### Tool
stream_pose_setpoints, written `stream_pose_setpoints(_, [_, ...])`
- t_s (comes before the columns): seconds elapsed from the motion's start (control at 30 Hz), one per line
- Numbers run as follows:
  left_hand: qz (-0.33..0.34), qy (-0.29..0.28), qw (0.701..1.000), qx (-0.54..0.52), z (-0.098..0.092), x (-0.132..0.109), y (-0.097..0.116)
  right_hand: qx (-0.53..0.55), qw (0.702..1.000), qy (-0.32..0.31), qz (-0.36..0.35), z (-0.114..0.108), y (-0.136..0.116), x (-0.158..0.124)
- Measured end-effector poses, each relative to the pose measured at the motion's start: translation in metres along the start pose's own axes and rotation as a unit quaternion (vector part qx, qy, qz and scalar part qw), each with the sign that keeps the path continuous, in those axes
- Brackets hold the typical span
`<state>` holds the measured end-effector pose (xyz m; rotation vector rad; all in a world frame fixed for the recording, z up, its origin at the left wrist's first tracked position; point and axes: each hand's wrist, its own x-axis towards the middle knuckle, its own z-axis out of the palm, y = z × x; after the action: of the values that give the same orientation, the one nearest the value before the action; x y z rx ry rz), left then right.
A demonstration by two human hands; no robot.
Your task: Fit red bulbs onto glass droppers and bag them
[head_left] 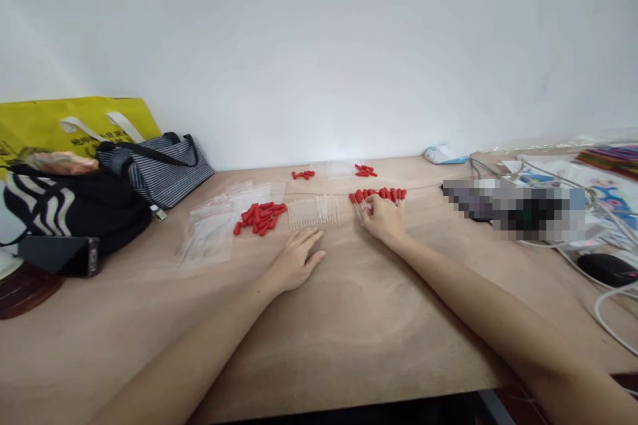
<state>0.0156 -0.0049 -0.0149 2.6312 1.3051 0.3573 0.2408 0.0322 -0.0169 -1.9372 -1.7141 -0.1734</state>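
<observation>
My left hand point(295, 261) lies on the table with its fingers stretched out and the thumb apart. Its fingertips are just below a row of thin clear tubes point(313, 211). A pile of loose red rubber bulbs point(260, 218) lies left of the tubes. My right hand point(385, 218) is closed, fingertips pinched on a clear dropper with a red bulb at the left end of a row. More droppers point(393, 194) with red bulbs line up behind that hand, their tubes partly hidden by it.
Clear plastic bags point(207, 232) lie at left, near a striped bag point(162, 169) and a black bag point(74, 202). Behind are more red bulbs point(303, 174). On the right are a tissue pack point(445, 154), cables and a black mouse point(605, 269). A wall stands behind.
</observation>
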Motion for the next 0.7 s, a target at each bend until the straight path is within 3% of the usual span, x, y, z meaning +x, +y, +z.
stream_pose_setpoints(0.17, [0.045,-0.077,0.995,0.049,0.000,-0.004,0.001,-0.048,0.998,-0.033,0.028,0.007,-0.013,0.008])
stream_pose_setpoints(0.53, [0.052,-0.075,0.994,0.059,0.001,-0.004,0.001,-0.070,0.997,-0.040,0.015,0.008,-0.015,0.006])
stream_pose_setpoints(0.7, [0.050,-0.082,0.994,0.060,0.000,-0.005,0.001,-0.060,0.997,-0.029,-0.035,0.006,-0.026,0.005])
